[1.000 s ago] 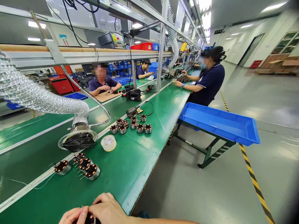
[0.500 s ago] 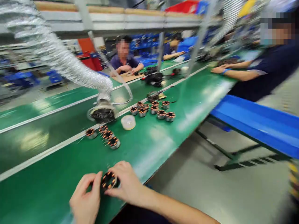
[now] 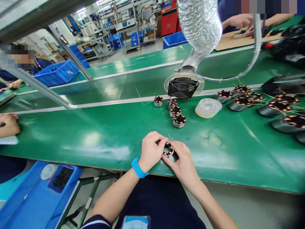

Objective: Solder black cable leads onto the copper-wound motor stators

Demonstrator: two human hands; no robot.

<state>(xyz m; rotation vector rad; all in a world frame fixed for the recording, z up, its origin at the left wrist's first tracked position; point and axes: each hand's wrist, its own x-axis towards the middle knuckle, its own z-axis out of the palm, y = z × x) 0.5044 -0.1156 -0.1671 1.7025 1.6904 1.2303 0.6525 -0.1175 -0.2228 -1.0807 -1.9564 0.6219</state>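
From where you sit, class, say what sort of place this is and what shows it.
Probably a factory assembly line for electric motors: a long green workbench, groups of copper-wound stators, a foil extraction duct. The left hand and right hand hold another stator.

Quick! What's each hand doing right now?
The left hand holds the motor stator, fingers pinched on its rim.
The right hand grips the same motor stator from the other side.

L hand [image 3: 150, 151] & R hand [image 3: 183, 162] side by side, fingertips pinched inward, forearms converging
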